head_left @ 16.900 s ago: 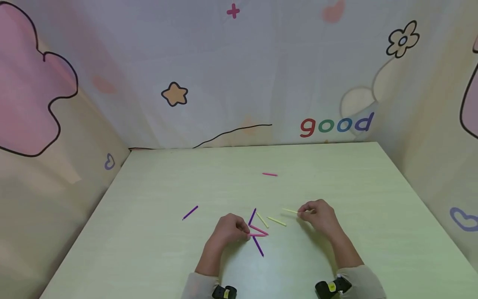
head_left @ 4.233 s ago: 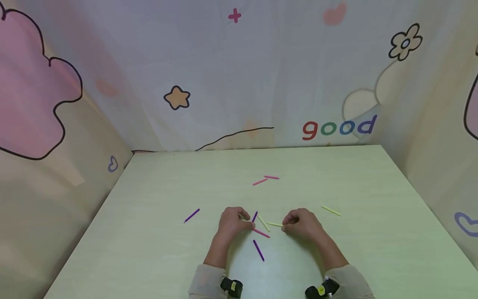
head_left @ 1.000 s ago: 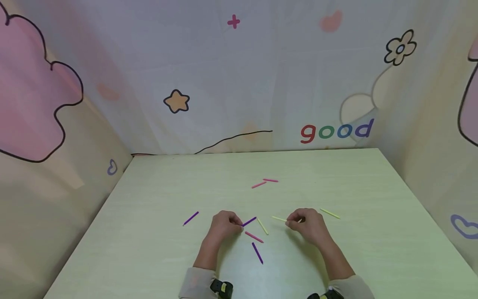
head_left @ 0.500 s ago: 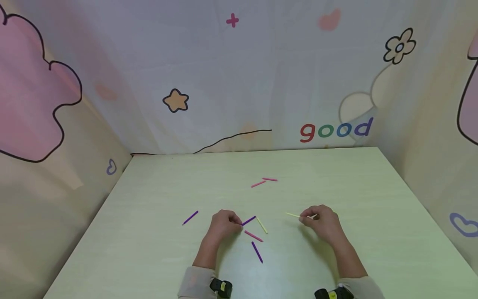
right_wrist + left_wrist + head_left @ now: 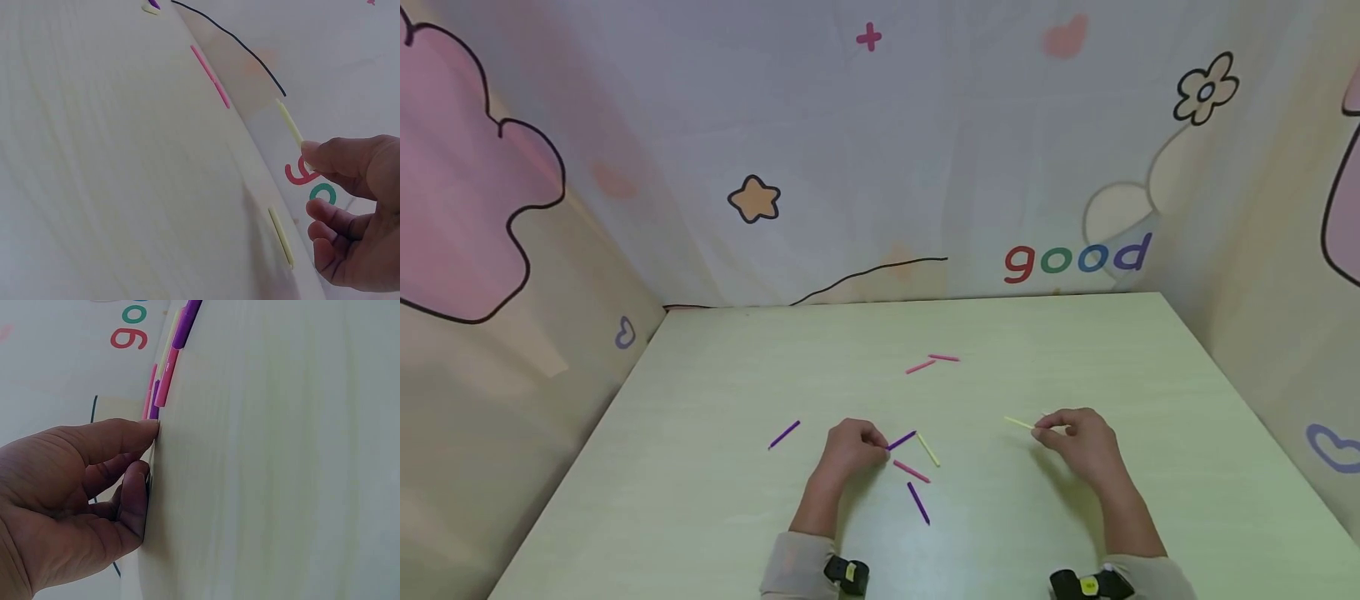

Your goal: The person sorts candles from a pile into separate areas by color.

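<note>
My left hand [image 5: 853, 446] rests low at the table, its thumb and fingertips pinching the left end of a short purple stick [image 5: 901, 440]; that stick shows only in part in the left wrist view. The far end of it meets a pale yellow stick [image 5: 928, 450] at an angle. Below lie a pink stick [image 5: 912, 472] and a second purple stick [image 5: 918, 503], apart from each other. On the right, my right hand [image 5: 1078, 442] pinches another pale yellow stick [image 5: 1018, 422] by one end, held above the table [image 5: 125, 156].
One more yellow stick [image 5: 281, 237] lies on the table, mostly hidden by my right hand in the head view. Two pink sticks [image 5: 921, 367] touch end to end farther back. A lone purple stick [image 5: 784, 435] lies left. A printed cloth [image 5: 850, 167] hangs behind the table.
My right hand has carried the yellow stick rightward, away from the middle sticks. Earlier, a pink stick went to the back, and my left hand swung the purple stick's near end left.
</note>
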A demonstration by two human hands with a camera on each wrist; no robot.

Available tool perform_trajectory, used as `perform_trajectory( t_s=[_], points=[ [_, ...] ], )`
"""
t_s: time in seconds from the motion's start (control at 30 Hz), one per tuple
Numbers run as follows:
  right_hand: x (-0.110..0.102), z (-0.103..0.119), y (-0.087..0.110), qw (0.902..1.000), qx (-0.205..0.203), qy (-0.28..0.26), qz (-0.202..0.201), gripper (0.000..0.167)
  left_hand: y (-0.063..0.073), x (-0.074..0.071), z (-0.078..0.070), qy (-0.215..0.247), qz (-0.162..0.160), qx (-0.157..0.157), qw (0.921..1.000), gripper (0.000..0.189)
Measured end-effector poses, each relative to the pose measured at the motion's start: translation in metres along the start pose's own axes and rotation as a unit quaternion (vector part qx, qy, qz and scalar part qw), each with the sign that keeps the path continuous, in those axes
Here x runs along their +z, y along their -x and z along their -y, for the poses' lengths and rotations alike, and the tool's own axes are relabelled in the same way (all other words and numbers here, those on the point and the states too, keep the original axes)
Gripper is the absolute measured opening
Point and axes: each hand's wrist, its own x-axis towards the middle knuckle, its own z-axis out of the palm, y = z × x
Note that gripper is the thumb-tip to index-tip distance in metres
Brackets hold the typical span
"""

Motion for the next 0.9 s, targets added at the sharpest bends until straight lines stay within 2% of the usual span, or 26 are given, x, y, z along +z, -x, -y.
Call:
perform_trajectory(
  t_s=[0.2,0.43,0.73,0.9],
  points=[
    [-0.008,-0.008,-0.001,1.0000,0.000,0.005,-0.007,0.018,0.000,-0.001,0.000,-0.004,-0.003,-0.001,1.0000,0.006],
    [-0.013,-0.017,0.000,0.9990,0.005,0.020,-0.039,0.016,-0.001,0.000,0.001,0.001,0.001,-0.003,1.0000,0.007],
    [-0.018,-0.029,-0.001,0.9973,0.067,0.019,-0.024,0.024,0.000,-0.001,0.000,0.007,0.002,-0.002,1.0000,0.007],
    [-0.019,-0.033,0.000,0.9953,0.092,0.014,-0.029,0.023,0.000,-0.001,0.001,0.007,0.002,-0.002,1.0000,0.006]
  ],
)
